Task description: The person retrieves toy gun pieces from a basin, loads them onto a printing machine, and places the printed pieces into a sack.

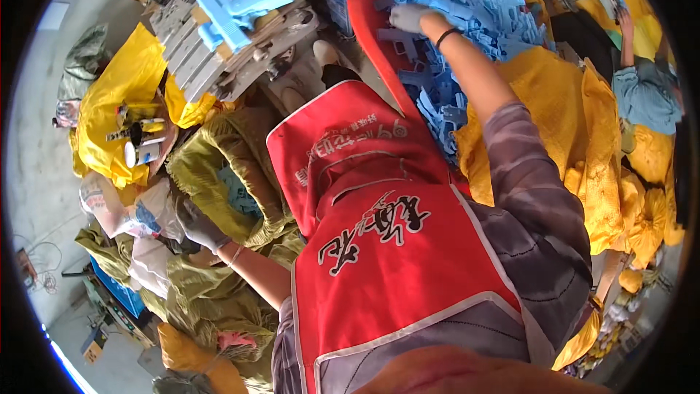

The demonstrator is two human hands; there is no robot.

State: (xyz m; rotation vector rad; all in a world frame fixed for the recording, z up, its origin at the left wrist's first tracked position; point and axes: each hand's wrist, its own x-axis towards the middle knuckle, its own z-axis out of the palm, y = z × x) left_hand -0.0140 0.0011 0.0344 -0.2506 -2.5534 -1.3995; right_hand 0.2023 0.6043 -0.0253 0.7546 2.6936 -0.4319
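Observation:
My right hand (410,18), in a pale glove, reaches over the red tub (364,18) at its left side. The fingers look curled in at the heap of light blue toy pistol parts (467,11); what they hold, if anything, is hidden. My left hand (203,226), in a grey glove, is beside the olive woven sack (193,164), close to its rim. Its fingers look stretched out, with nothing visible in them. Inside that sack lie more pale blue pieces (239,193). Two blue toy pistol pieces (248,4) lie on a grey slatted stand (193,62) ahead.
Orange-yellow sacking (539,109) drapes along the tub's right side. Yellow sacks (120,109) and white plastic bags (149,263) crowd my left. Another person (645,95) in a blue top works at the far right. A red apron (401,248) covers my front.

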